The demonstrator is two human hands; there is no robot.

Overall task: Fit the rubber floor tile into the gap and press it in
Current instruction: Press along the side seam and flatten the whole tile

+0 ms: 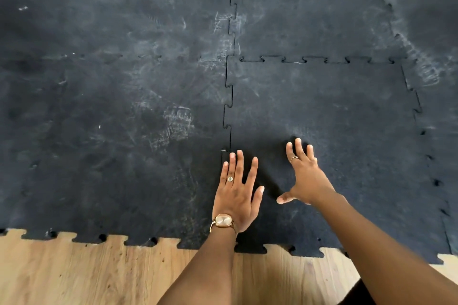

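Note:
A black rubber floor tile (334, 111) with jigsaw edges lies in the gap at the lower right of the mat. Its far and left seams still show as dark open lines. My left hand (239, 190), with a ring and a gold watch, lies flat with fingers spread on the tile's left edge, right beside the left seam (226, 116). My right hand (303, 176) rests on the tile a little further right, fingers and thumb spread, fingertips on the rubber. Neither hand holds anything.
Scuffed black rubber tiles (119, 111) cover the floor to the left, far side and right. Bare wooden floor (86, 275) runs along the near edge below the mat's toothed border. My forearms cross the wood from the lower right.

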